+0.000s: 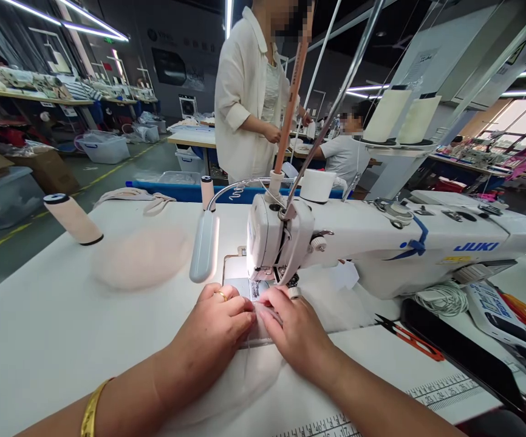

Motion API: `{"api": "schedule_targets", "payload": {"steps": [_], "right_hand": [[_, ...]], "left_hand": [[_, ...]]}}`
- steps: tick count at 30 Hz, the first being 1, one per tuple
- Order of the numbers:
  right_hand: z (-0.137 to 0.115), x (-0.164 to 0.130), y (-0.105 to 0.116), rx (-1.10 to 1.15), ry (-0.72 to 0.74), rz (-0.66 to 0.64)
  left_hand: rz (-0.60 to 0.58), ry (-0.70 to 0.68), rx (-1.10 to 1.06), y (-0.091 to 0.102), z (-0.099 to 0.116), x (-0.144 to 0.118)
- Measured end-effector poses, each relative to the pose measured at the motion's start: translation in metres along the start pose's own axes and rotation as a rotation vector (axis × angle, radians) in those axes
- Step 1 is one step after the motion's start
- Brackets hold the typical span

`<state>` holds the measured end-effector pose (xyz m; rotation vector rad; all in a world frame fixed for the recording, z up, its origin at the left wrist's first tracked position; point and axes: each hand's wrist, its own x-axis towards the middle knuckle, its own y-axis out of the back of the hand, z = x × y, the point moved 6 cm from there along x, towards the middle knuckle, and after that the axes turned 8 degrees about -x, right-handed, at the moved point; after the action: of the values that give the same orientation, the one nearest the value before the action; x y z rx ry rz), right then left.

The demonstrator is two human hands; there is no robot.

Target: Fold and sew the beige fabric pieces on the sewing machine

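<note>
Both of my hands are at the needle area of a white sewing machine (358,227). My left hand (217,325) is closed on the left part of a sheer, pale fabric (258,370), its fingers curled just in front of the presser foot (257,290). On the right, my right hand (294,328) pinches the same fabric between thumb and fingers. The cloth hangs toward me over the table's front part. More sheer material lies right of the needle, under the machine arm. The exact fingertip contact is partly hidden.
A lamp (203,246) stands left of the needle. A peach thread cone (74,220) and a round pale fabric piece (142,258) lie farther left. Orange thread snips (411,337), a black phone (461,352) and a coiled white cable (440,298) are at right. A person (249,103) stands beyond.
</note>
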<state>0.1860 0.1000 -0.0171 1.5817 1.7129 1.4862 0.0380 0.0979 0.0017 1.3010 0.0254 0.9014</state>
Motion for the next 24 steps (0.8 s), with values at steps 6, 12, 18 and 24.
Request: {"api": "schedule_targets", "payload": {"steps": [6,12,18,24], "right_hand": [[-0.003,-0.006,-0.001,-0.115,0.123,-0.003],[0.000,-0.003,0.000,-0.197,0.116,0.035],[0.003,-0.001,-0.001,-0.271,0.110,0.063],[0.004,0.001,-0.002,-0.333,0.109,0.087]], "left_hand": [[-0.011,0.035,0.032,0.000,0.002,0.001],[0.072,0.048,0.077,-0.006,-0.001,-0.005],[0.111,0.032,0.145,-0.016,-0.004,-0.010],[0.115,0.046,0.185,-0.017,-0.004,-0.008]]}}
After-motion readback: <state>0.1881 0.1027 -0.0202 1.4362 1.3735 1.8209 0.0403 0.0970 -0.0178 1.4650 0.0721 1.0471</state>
